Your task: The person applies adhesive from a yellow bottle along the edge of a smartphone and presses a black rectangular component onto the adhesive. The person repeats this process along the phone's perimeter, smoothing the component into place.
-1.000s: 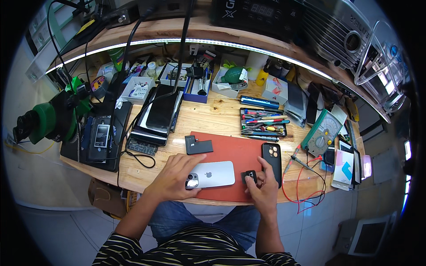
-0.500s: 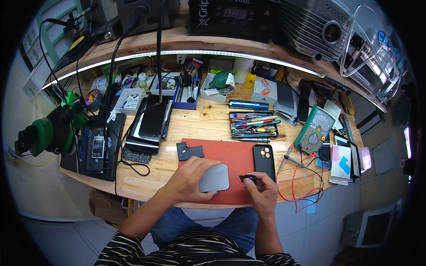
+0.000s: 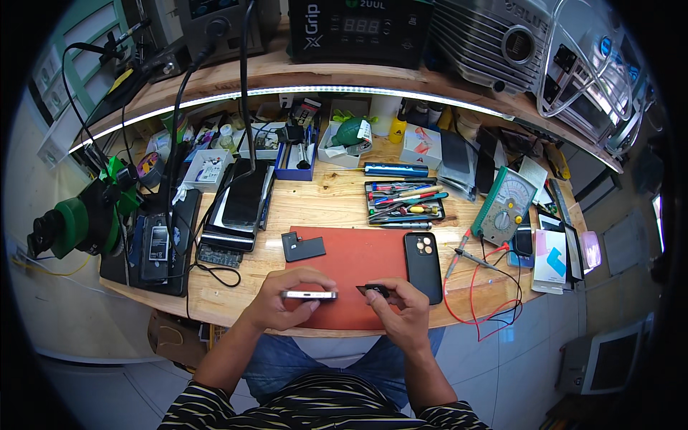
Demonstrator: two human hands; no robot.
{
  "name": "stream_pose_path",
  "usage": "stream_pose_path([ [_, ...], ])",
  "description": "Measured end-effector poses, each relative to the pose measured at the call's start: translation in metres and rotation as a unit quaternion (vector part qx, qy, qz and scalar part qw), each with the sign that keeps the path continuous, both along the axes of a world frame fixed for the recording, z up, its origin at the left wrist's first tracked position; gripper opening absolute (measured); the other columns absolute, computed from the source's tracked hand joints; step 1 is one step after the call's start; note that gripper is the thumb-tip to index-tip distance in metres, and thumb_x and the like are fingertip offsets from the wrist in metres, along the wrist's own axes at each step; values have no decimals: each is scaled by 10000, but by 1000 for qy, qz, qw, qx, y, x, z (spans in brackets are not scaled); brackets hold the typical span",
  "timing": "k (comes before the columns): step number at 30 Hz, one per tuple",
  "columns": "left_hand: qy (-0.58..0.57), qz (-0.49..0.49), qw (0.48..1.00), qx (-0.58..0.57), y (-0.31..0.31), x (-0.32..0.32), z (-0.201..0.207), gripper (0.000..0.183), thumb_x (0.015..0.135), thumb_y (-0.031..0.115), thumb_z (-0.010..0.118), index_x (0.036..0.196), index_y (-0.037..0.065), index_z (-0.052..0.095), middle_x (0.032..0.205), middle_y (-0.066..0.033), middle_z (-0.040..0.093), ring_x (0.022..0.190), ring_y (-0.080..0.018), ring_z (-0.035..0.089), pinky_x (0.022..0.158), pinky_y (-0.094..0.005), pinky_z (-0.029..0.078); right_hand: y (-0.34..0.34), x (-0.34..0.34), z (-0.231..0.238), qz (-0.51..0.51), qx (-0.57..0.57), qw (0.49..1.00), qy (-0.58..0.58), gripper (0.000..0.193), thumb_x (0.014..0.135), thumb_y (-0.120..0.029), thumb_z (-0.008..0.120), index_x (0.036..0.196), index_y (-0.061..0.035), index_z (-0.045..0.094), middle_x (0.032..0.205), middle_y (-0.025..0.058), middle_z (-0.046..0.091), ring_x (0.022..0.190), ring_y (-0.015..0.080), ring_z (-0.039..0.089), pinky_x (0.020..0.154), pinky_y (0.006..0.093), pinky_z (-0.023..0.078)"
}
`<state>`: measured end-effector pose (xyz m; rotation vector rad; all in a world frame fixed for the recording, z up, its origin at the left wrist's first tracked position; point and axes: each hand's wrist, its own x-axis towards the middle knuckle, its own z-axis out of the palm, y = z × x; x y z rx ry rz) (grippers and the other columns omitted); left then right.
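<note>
My left hand [image 3: 287, 297] grips a smartphone [image 3: 309, 294] by its sides. The phone is tipped so that its bottom edge, with the charging port, faces me. In my right hand [image 3: 403, 312], pinched between thumb and fingers, is a small black tool with a pointed tip [image 3: 374, 289]; its exact kind is not clear. That tip points at the phone, with a gap between them. Both hands are over the red mat [image 3: 358, 251]. A flat black L-shaped piece, like a phone battery [image 3: 304, 247], lies at the mat's far left corner. A black phone case [image 3: 423, 266] lies along its right edge.
Beyond the mat sits a tray of screwdrivers and tweezers [image 3: 405, 203], with a blue cylindrical tool [image 3: 395, 170] behind it. A green analog multimeter [image 3: 505, 206] with red and black leads is at right. Stacked phones [image 3: 240, 204] and a green microscope [image 3: 75, 218] stand left.
The phone has been turned from showing its flat grey face to showing its bottom edge. My right hand has moved left with the black tool, closer to the phone.
</note>
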<state>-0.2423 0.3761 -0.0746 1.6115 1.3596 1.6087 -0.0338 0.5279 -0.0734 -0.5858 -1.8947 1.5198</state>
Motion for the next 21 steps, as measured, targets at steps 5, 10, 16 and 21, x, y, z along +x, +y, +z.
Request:
stream_pose_path([
  [5,-112,33,993,-14,1,14,3,311,921,-5,781,1225,-26,719,1132,-148,782,1053,-209,749,922,-338,598,-6,-2,4,-38,29,996,74,182,913,35,775,1091,55,744,1020,124,736,880,146,738,784,270,616],
  [10,-342,88,931,95,11,35,-13,275,940,37,792,1190,-49,715,1121,-162,778,1029,-193,742,937,-332,587,-13,-6,4,-58,-16,993,97,169,940,1,772,1098,54,746,990,124,757,875,153,739,804,279,605],
  [16,-369,113,915,116,16,35,-20,237,964,77,768,1142,-49,677,1117,-194,767,1044,-223,741,965,-354,574,-22,-25,16,-39,70,992,99,228,900,-1,812,1120,16,754,990,132,775,878,177,753,778,288,604],
  [21,-349,97,924,121,11,28,-13,244,1027,164,681,1145,-41,621,1128,-316,732,1063,-398,754,954,-509,619,-24,-37,28,-27,182,977,110,256,856,29,829,1100,-4,761,1009,144,781,899,230,763,757,307,598],
])
